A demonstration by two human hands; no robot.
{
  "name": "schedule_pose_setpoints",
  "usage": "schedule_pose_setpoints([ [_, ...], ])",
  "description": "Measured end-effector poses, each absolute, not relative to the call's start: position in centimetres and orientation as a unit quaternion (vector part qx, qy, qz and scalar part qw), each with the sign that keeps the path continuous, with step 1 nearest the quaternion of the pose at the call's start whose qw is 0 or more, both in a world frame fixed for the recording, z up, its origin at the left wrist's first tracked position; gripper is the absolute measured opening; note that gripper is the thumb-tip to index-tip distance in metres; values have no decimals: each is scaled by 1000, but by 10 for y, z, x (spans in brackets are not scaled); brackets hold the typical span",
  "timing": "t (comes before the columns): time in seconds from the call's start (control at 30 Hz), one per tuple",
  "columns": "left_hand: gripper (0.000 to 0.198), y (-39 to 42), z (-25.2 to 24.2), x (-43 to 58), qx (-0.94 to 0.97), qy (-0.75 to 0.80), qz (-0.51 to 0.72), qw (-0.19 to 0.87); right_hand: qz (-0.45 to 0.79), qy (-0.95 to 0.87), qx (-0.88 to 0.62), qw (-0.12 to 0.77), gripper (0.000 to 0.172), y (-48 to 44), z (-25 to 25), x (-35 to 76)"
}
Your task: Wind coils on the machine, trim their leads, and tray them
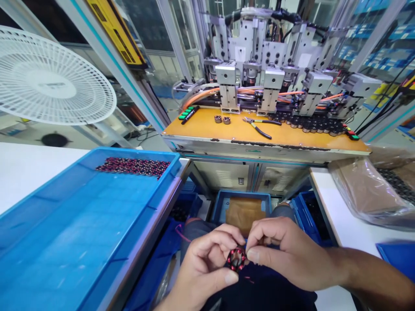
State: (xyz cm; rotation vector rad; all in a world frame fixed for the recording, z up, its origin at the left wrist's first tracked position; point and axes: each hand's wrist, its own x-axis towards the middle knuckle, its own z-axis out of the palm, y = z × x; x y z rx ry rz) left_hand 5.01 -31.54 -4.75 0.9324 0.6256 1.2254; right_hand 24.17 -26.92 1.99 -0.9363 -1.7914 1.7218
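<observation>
Above my lap, my left hand (pixel 212 263) grips a small ring-shaped motor stator (pixel 236 260) between thumb and fingers. The stator is black with shiny red wire windings around its inside, and its open face is turned up toward me. At the stator's right edge my right hand (pixel 285 250) is closed in a pinch, thumb against forefinger. Whatever lies between those fingertips is too small or hidden to make out. A few red wire scraps (pixel 249 279) show on the dark cloth just below the hands.
A blue tray (pixel 142 224) on the left holds rows of red-wound stators (pixel 132 166). Ahead, an orange machine bench (pixel 201 134) carries cutting pliers (pixel 259 125), two stators (pixel 222 119) and many dark ones. A blue bin (pixel 241 194) sits below; plastic-wrapped cardboard (pixel 366 185) lies right.
</observation>
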Motion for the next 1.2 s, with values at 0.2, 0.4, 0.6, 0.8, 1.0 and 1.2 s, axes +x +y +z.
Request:
schedule_pose_setpoints([
  [0.2, 31, -315, -44, 48, 465, 304, 556, 618, 630, -659, -341, 231, 11, -271, 21, 241],
  [0.4, 28, -316, -46, 46, 499, 301, 547, 601, 614, -674, -342, 228, 13, -274, 22, 238],
  [0.6, 25, -319, -43, 47, 484, 284, 540, 628, 559, -774, -250, 159, 11, -271, 24, 257],
  [0.8, 29, -318, -51, 47, 415, 206, 504, 728, 189, -926, -176, 277, 11, -258, 27, 270],
  [1.0, 33, -319, -51, 49, 375, 205, 476, 769, 171, -921, -65, 343, 12, -255, 21, 250],
  [1.2, 33, -319, -49, 48, 371, 214, 472, 770, 193, -908, -40, 370, 9, -252, 15, 245],
])
